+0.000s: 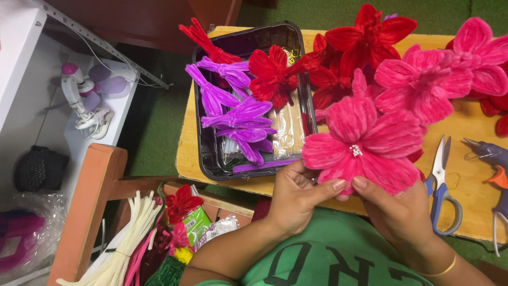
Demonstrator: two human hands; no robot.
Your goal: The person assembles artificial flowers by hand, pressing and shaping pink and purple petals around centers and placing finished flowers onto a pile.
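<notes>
Both hands (344,201) grip pink flower (362,145)

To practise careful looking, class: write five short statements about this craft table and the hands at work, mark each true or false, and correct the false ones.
1. Both hands hold a pink flower. True: the left hand and the right hand grip its lower edge.
2. The black tray holds purple petals. True.
3. The scissors lie in the tray. False: they lie on the wooden table, to the right of the hands.
4. The glue gun is in the right hand. False: it lies on the table at the right edge.
5. All the finished flowers are purple. False: they are red and pink.
</notes>
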